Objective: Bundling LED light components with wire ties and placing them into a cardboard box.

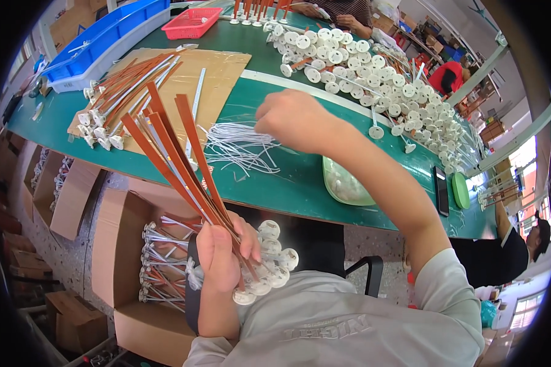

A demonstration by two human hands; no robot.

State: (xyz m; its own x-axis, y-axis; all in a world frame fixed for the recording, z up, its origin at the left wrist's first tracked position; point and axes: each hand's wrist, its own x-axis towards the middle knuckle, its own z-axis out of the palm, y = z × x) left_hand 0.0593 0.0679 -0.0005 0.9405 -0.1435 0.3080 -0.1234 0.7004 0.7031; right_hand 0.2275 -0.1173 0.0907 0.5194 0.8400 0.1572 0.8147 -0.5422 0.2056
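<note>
My left hand (221,260) is wrapped round a bundle of long flat brown and silvery strips (187,162) with round white disc ends (269,272). The strips fan upward and the discs hang below the fist, close to my shirt. Over the green table my right hand (294,119) is closed, fingers curled downward. It is at the right edge of a loose pile of thin white ties (242,147). Whatever its fingertips may hold is hidden behind the hand.
More brown strips (128,85) with white ends lie on flat cardboard (223,67). A large heap of white discs (361,67) covers the far right. A light green bowl (348,183) and phone (441,191) rest near the front edge. Below, an open carton (113,244) holds bundles.
</note>
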